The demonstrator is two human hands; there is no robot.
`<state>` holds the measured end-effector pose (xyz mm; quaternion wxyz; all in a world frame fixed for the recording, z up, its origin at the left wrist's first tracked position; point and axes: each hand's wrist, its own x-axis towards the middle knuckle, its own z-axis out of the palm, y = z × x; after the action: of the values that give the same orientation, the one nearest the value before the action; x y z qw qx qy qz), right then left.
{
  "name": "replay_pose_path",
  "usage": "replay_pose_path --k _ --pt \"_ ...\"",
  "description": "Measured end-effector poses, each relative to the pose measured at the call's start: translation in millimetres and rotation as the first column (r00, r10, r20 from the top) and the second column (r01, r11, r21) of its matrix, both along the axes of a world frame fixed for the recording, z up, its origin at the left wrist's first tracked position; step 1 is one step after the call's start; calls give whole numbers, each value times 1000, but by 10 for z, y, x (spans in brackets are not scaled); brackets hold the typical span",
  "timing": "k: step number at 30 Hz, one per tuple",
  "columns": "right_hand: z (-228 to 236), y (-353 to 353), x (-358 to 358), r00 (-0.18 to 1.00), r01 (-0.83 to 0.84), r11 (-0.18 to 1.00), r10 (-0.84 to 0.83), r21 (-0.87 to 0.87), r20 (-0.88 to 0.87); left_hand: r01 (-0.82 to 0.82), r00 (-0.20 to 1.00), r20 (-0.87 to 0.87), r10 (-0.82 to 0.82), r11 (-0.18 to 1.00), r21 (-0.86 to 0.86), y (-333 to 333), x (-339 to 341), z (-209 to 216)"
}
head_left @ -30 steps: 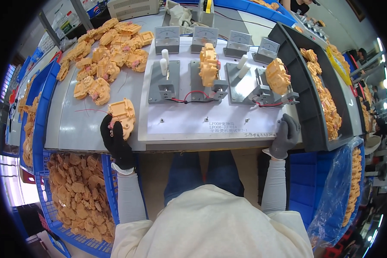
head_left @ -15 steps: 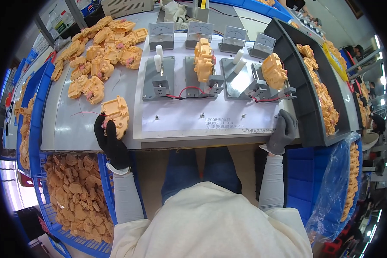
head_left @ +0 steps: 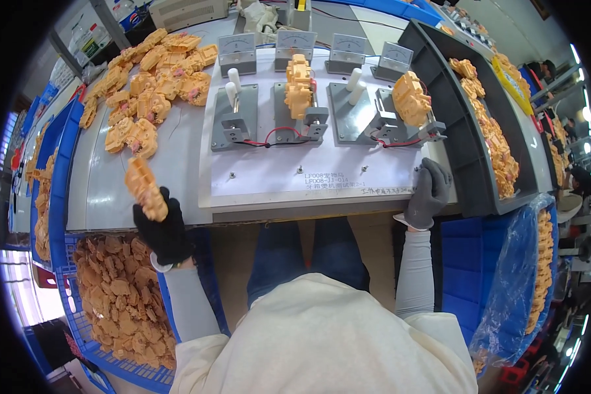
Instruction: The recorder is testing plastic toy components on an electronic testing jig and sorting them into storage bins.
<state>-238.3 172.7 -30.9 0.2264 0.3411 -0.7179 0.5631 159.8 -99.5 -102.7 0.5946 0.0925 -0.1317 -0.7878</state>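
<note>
On my left hand (head_left: 166, 230) I wear a black knit glove with a pale cuff band; on my right hand (head_left: 428, 194), a grey knit glove. 2 light grey sleeves cover both forearms. Below the white board (head_left: 322, 177), my blue jeans show, under a cream top.

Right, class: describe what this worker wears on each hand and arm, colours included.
The left hand wears a black glove, the right hand a grey knitted glove. Both forearms are covered by light grey sleeves, meeting a cream top at the shoulders. No markings are visible.
</note>
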Motion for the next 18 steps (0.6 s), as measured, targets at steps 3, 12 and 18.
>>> replay_pose_path --k 3,12,18 --pt "-30 -8 -34 998 10 999 -7 46 -60 161 966 -168 -197 965 -207 485 -297 694" --pt "62 143 -81 987 -125 992 126 -18 101 738 638 746 -190 426 -523 1251 -2195 1011" --pt "361 368 -255 788 -319 913 404 -253 465 521 852 523 -12 106 -847 1506 -3158 1165"
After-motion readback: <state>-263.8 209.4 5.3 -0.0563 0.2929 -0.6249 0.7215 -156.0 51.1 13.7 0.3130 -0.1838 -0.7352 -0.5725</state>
